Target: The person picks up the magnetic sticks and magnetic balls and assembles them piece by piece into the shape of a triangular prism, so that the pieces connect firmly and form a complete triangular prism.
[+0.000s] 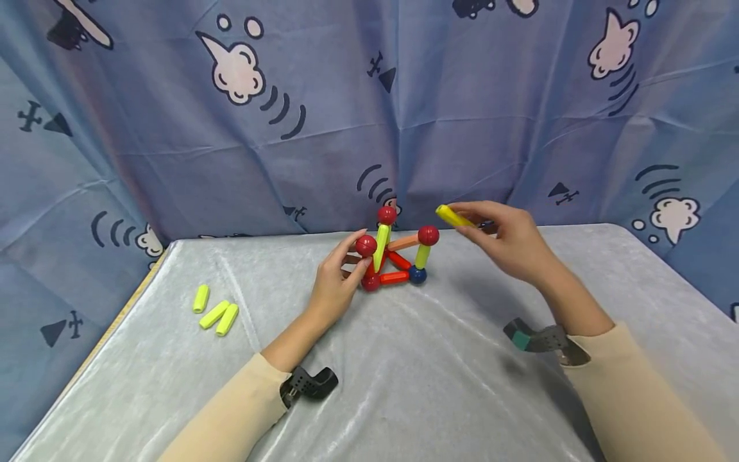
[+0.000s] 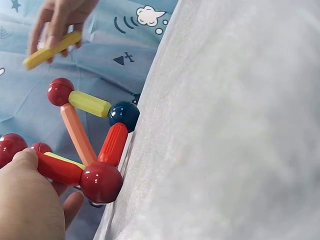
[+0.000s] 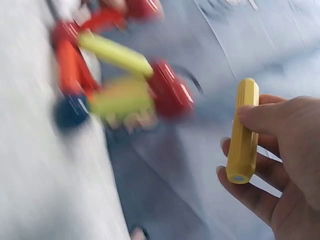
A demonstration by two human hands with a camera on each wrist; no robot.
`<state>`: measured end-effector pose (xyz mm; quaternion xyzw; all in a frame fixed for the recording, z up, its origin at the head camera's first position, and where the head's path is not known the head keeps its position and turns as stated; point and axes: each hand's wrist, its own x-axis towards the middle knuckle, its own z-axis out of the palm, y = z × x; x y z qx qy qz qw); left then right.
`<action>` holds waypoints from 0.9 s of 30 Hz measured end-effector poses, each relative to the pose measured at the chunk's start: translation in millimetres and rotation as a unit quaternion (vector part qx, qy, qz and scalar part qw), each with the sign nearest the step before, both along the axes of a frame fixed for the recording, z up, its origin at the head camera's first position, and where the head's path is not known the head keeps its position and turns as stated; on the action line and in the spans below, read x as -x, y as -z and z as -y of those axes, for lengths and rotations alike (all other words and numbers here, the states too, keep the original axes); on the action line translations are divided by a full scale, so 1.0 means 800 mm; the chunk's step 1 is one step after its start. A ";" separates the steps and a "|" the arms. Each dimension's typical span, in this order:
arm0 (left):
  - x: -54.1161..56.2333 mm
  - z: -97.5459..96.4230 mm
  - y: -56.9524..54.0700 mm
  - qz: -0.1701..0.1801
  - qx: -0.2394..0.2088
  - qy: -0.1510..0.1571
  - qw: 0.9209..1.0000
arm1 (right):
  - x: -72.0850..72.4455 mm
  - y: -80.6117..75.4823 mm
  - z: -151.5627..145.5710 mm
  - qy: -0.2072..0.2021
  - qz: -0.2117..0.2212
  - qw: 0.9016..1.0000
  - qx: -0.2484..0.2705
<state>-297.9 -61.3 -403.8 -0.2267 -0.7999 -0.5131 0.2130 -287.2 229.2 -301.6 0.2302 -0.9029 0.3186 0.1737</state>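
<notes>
A small frame of magnetic rods and balls stands at the far middle of the table; it has red balls, one dark blue ball, and red, orange and yellow-green rods. My left hand pinches a red ball on the frame's left side. My right hand holds a yellow rod in the air, just right of the frame's top right red ball. In the right wrist view the yellow rod lies between thumb and fingers; the frame is blurred.
Three loose yellow-green rods lie on the grey table cover at the left. A blue printed cloth hangs behind and around the table. The table's left edge is near those rods.
</notes>
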 end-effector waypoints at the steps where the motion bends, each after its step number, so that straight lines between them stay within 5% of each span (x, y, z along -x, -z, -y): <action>1: 0.000 0.000 0.000 0.000 0.000 0.000 1.000 | -0.003 0.003 0.012 -0.017 -0.006 1.000 -0.011; 5: 0.000 -0.001 -0.001 -0.007 -0.003 0.001 1.000 | -0.014 0.020 0.053 -0.063 -0.026 0.996 -0.052; 10: 0.001 -0.002 0.002 -0.007 0.000 0.003 1.000 | -0.019 0.044 0.080 -0.062 -0.072 0.993 -0.071; 24: -0.001 0.001 -0.001 -0.004 0.009 0.007 1.000 | -0.012 0.076 0.100 -0.048 -0.114 0.992 -0.025; 27: -0.001 0.002 -0.001 -0.005 0.008 0.002 1.000 | -0.008 0.078 0.097 -0.045 -0.150 0.988 0.001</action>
